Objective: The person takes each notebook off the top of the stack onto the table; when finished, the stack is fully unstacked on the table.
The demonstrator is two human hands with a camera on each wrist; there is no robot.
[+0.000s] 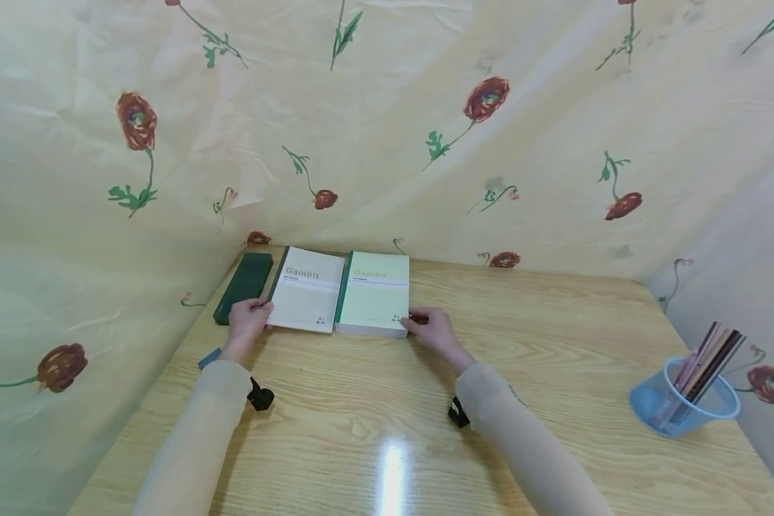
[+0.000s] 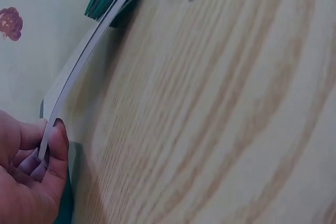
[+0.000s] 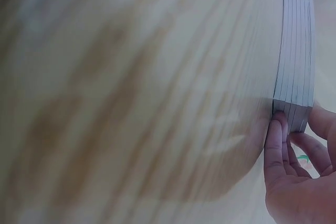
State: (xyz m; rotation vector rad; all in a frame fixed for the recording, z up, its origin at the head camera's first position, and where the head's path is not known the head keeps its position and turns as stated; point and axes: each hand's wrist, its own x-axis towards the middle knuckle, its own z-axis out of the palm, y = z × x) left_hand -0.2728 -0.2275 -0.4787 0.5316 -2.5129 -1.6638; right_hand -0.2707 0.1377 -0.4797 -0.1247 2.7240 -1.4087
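A single thin notebook with a pale cover and dark spine lies to the left of a stack of pale green notebooks; both covers read "Gambit". My left hand pinches the thin notebook at its lower left corner. In the left wrist view the notebook's edge rises off the table between thumb and fingers and bends slightly. My right hand grips the stack's lower right corner, thumb at the top cover. Several page blocks show in the right wrist view, with fingers against their side.
A dark green case lies left of the thin notebook, near the curtain. A small blue item sits partly behind my left wrist. On the right of the wooden table stands a blue cup with several pens.
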